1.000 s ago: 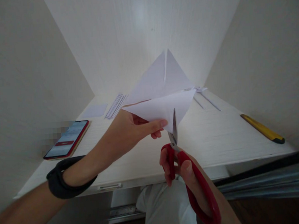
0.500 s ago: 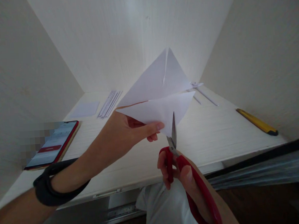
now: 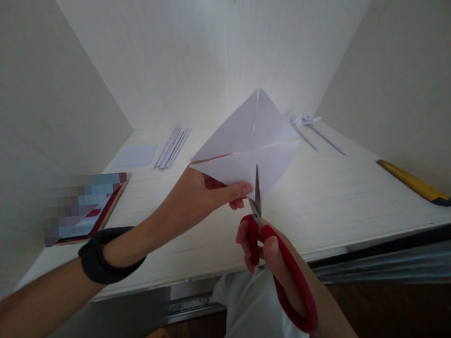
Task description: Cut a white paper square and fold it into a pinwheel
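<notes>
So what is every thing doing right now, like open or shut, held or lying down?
Left hand: pinching the folded paper.
Folded paper: held above the desk, partly cut.
Right hand: gripping the scissors.
Scissors: blades in the paper's lower corner.
Phone: flat, screen lit.
Paper strips: lying flat together.
Yellow knife: lying flat; blade not visible.
Desk: bears them all.

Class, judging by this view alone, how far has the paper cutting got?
Done: the white sheet is folded into a triangle, and cut strips lie on the desk. In hand: the left hand holds the fold while the right hand works red scissors into its lower tip. Left: most of the fold looks uncut.
</notes>
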Motion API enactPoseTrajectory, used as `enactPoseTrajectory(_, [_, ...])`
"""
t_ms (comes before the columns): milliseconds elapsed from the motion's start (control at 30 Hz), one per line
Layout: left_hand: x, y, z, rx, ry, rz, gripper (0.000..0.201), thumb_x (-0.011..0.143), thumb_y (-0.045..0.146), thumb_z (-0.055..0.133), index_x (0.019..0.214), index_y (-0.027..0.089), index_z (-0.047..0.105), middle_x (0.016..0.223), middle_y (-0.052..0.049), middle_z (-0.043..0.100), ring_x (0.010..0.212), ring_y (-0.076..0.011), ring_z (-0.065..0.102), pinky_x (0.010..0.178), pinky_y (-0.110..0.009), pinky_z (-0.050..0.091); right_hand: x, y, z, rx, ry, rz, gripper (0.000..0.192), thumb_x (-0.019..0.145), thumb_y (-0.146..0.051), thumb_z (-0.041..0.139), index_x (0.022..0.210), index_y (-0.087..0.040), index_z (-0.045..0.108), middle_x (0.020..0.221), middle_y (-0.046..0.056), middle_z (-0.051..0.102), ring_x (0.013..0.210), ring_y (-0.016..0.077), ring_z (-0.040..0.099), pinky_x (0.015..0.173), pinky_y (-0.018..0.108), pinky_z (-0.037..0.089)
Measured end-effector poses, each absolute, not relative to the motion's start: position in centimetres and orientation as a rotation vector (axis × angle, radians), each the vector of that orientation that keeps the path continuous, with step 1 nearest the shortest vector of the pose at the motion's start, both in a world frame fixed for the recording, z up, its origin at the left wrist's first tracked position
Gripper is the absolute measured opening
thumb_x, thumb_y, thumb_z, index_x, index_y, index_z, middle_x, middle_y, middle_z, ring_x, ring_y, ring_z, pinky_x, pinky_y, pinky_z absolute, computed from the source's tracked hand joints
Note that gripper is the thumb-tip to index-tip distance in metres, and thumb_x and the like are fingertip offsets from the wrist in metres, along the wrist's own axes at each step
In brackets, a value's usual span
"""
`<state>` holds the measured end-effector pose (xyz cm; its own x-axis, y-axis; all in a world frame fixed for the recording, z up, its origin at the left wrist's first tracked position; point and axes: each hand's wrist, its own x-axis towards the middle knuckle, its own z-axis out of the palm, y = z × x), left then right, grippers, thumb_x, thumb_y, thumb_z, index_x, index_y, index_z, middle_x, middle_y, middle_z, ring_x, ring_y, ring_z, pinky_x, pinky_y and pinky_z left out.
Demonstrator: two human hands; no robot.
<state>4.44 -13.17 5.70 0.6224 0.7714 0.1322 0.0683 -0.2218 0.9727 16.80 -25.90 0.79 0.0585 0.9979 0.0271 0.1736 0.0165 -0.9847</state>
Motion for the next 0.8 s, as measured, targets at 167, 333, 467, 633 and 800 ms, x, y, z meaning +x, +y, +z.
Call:
enactPoseTrajectory(167, [4.0, -12.5, 4.1, 1.623, 0.758, 0.729, 0.02, 0.073, 0.027, 0.078, 0.058, 0.02, 0.066, 0.055, 0.004, 0.066, 0.055, -0.0086, 0.061, 0.056, -0.016, 0.05, 16.6, -25.2, -0.3, -1.318, -1.3, 1.117, 0.054, 0.088, -0.074, 0.034, 0.085, -0.023, 0.052, 0.076, 0.003, 0.055, 0.067, 0.018, 0.051, 0.058, 0.031, 0.043])
enactPoseTrajectory(333, [3.5, -12.2, 4.3, 1.55, 0.767, 0.732, 0.022, 0.073, 0.018, 0.074, 0.054, 0.016, 0.063, 0.051, 0.005, 0.063, 0.052, -0.0054, 0.058, 0.054, -0.013, 0.047, 16.1, -24.7, -0.9, -1.309, -1.297, 1.179, 0.051, 0.094, -0.066, 0.033, 0.093, -0.021, 0.058, 0.081, 0.004, 0.06, 0.072, 0.0168, 0.056, 0.063, 0.03, 0.048])
enactPoseTrajectory(467, [3.4, -11.9, 4.0, 1.544, 0.828, 0.685, 0.025, 0.071, 0.023, 0.076, 0.053, 0.015, 0.062, 0.049, 0.006, 0.06, 0.049, -0.0042, 0.054, 0.049, -0.012, 0.044, 16.1, -24.5, -1.1, -1.314, -1.298, 1.213, 0.031, 0.097, -0.04, 0.052, 0.116, -0.018, 0.061, 0.114, 0.008, 0.065, 0.095, 0.0195, 0.064, 0.081, 0.038, 0.055])
enactPoseTrajectory(633, [3.4, -11.6, 3.6, 1.596, 0.872, 0.673, 0.032, 0.072, 0.028, 0.075, 0.05, 0.015, 0.057, 0.047, 0.006, 0.056, 0.047, -0.0044, 0.052, 0.047, -0.012, 0.042, 16.2, -24.4, -0.9, -1.342, -1.277, 1.2, 0.033, 0.094, -0.034, 0.058, 0.123, -0.019, 0.059, 0.126, 0.009, 0.061, 0.105, 0.0226, 0.063, 0.088, 0.044, 0.055])
enactPoseTrajectory(800, [3.3, -11.5, 3.4, 1.604, 0.785, 0.686, 0.03, 0.077, 0.027, 0.07, 0.054, 0.016, 0.055, 0.048, 0.007, 0.054, 0.046, -0.0041, 0.049, 0.045, -0.012, 0.041, 16.2, -24.5, -0.7, -1.353, -1.272, 1.193, 0.032, 0.095, -0.034, 0.058, 0.123, -0.019, 0.06, 0.126, 0.009, 0.061, 0.105, 0.0222, 0.063, 0.088, 0.043, 0.055])
